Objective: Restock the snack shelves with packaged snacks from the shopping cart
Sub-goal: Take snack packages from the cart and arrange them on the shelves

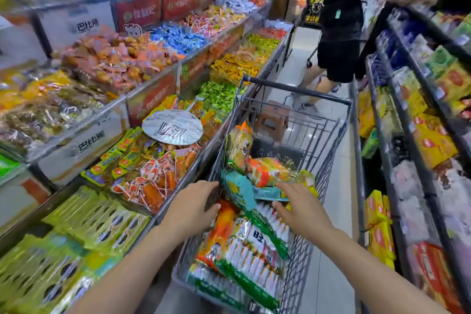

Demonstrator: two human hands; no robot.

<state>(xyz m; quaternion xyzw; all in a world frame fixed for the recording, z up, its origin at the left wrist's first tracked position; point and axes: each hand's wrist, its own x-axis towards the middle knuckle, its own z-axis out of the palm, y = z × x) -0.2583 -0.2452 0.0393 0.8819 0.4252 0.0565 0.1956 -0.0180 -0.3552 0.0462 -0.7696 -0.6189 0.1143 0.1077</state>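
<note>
Snack shelves (158, 79) run along the left, then my left hand (190, 208) with fingers curled over the cart (328, 150) rim, the teal snack bag (240, 191) lying on the pile, long axis running away from me, and right hand (297, 205) with fingers spread on it.

Your cart (328, 135) fills aisle middle; snack packs (244, 232) piled to rim at near end, far end of basket open down to its floor. Tiered snack bins (142, 160) press close on your left, touching cart side. Shelf rack (397, 150) on right leaves narrow floor strip. Person (341, 33) blocks aisle ahead, beyond cart.
</note>
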